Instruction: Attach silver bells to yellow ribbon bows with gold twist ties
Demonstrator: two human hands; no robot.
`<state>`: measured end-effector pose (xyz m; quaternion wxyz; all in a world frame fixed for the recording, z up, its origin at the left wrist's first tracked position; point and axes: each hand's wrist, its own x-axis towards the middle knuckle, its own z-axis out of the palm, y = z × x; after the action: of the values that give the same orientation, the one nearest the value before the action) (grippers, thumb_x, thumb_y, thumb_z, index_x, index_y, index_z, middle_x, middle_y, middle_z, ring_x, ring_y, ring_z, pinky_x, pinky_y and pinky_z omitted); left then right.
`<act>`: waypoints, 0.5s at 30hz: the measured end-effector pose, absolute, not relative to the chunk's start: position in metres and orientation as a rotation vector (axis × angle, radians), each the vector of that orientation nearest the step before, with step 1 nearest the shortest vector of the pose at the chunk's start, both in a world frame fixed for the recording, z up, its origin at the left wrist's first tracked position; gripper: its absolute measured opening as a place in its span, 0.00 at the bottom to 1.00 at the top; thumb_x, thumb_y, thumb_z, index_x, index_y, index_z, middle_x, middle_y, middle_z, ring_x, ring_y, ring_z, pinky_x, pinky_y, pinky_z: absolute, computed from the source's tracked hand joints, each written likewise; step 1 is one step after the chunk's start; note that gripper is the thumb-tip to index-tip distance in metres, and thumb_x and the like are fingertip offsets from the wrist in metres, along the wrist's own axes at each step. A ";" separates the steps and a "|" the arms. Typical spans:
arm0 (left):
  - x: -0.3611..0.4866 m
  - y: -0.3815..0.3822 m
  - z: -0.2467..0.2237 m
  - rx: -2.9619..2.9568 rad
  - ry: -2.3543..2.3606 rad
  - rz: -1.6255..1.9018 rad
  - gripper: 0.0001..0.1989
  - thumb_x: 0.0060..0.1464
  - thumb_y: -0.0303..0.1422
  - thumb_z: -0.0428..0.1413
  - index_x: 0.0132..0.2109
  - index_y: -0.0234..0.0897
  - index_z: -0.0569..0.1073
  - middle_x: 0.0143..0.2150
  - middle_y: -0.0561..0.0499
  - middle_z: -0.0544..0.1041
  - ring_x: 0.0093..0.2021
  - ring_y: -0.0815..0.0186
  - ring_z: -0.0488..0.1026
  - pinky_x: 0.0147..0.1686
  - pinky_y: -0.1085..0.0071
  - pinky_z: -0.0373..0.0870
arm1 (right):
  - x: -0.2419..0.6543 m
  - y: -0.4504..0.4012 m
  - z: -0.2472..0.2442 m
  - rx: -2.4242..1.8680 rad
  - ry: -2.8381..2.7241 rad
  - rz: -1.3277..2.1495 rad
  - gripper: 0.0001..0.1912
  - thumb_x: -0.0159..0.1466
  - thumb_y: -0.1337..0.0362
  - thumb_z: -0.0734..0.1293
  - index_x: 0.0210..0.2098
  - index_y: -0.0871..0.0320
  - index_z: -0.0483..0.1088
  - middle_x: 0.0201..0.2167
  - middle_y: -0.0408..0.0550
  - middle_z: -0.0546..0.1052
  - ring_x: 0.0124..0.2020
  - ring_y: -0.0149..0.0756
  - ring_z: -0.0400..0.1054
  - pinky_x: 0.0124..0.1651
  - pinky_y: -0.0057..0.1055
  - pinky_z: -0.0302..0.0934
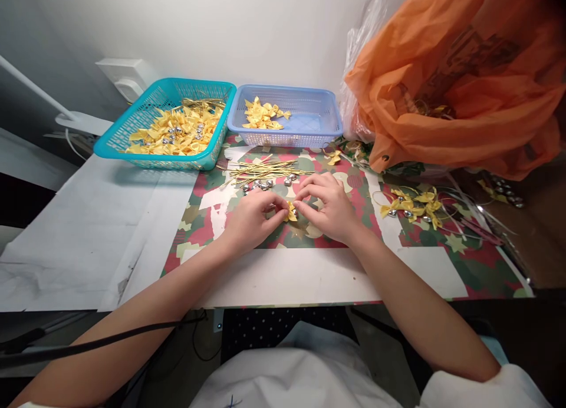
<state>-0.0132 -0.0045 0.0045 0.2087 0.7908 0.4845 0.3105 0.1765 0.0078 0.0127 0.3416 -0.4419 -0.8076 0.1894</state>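
A small yellow ribbon bow (pixel 290 212) is between my two hands, low over the patterned table cover (pixel 274 238). My left hand (pixel 254 216) pinches the bow's left side between thumb and fingertips. From the other side, my right hand (pixel 328 207) brings thumb and index finger together at the bow's edge; whatever they pinch is too small to make out. Just beyond my fingers lie several silver jingle bells (pixel 260 185). Behind these is a loose pile of gold twist ties (pixel 265 170).
A teal basket (pixel 159 158) of yellow bows, bells and ties stands back left, beside a blue basket (pixel 287 138) with more bows. Finished-looking bows with bells (pixel 411 207) lie at right. An orange bag (pixel 455 84) bulges over the back right.
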 end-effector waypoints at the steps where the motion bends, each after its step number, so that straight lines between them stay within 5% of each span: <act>1: -0.014 -0.003 0.005 2.196 1.328 0.858 0.06 0.57 0.31 0.56 0.32 0.40 0.75 0.28 0.54 0.77 0.29 0.66 0.68 0.36 0.67 0.65 | 0.177 0.008 0.013 -1.152 -2.093 0.493 0.06 0.62 0.65 0.67 0.28 0.54 0.72 0.37 0.45 0.76 0.42 0.41 0.65 0.48 0.42 0.53; 8: -0.022 0.005 0.015 2.132 1.336 0.883 0.05 0.53 0.35 0.59 0.37 0.40 0.76 0.34 0.51 0.79 0.32 0.67 0.68 0.31 0.70 0.64 | 0.178 0.009 0.013 -1.174 -2.063 0.514 0.06 0.62 0.64 0.67 0.28 0.53 0.73 0.37 0.45 0.76 0.41 0.41 0.64 0.47 0.42 0.54; 15: -0.017 0.013 0.027 2.122 1.283 0.761 0.08 0.52 0.37 0.60 0.31 0.39 0.79 0.24 0.55 0.77 0.24 0.71 0.63 0.25 0.72 0.59 | 0.172 0.012 0.012 -1.179 -2.098 0.504 0.06 0.63 0.64 0.67 0.29 0.53 0.73 0.39 0.45 0.76 0.45 0.42 0.65 0.50 0.44 0.53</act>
<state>-0.0167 0.0128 0.0274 0.2704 0.7877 0.4760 0.2826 0.1724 0.0123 0.0116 0.3348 -0.4519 -0.8040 0.1931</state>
